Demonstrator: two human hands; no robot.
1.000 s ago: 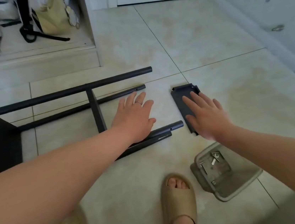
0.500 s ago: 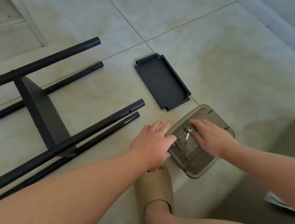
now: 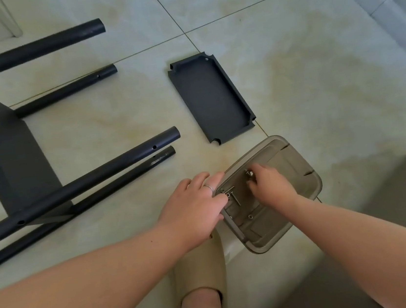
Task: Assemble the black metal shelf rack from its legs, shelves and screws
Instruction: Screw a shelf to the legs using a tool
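Observation:
The partly built black rack lies on its side on the tiled floor at the left, one shelf panel fixed between long round legs. A loose black shelf lies flat in the middle, rim up. Just in front of it sits a grey-brown plastic tray holding several silver screws. My left hand grips the tray's left rim, fingertips beside the screws. My right hand is inside the tray, with thumb and fingers pinched on one screw.
My foot in a beige slipper is right under my left hand, touching the tray's near corner. A pale wall and skirting run along the right. A white frame post stands at the top left.
Both hands left the rack leg and the loose shelf and came down to the screw tray. Since half a second ago my right fingers have closed on a screw.

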